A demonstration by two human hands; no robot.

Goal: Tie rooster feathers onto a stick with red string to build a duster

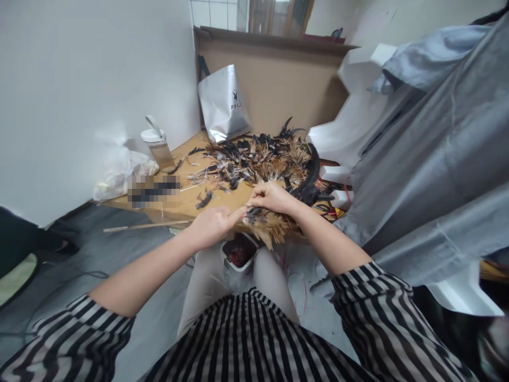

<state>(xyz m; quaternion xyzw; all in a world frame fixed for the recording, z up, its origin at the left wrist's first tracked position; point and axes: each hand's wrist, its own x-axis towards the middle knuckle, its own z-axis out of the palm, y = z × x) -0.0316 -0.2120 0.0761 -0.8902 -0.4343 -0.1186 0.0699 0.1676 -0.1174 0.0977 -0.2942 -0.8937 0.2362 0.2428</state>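
Observation:
My left hand [212, 225] is closed around a thin wooden stick [139, 226] that sticks out to the left along the table's front edge. Past my fingers, brown and black feathers [268, 225] fan out near the stick's other end, with a bit of red at their base, like a feather duster. My right hand [274, 197] is pinched close to my left fingertips, just above those feathers. Whatever lies between its fingers is too small to make out. Behind both hands spreads a large heap of loose brown and black feathers [262, 159].
On the table [230, 200] stand a silver bag [225, 103], a lidded cup [159, 146] and a clear plastic bag [115, 178]. Cardboard [286, 79] rises behind. Grey cloth [421, 143] hangs at right over white foam [338, 132]. Between my knees is a white bin [238, 265].

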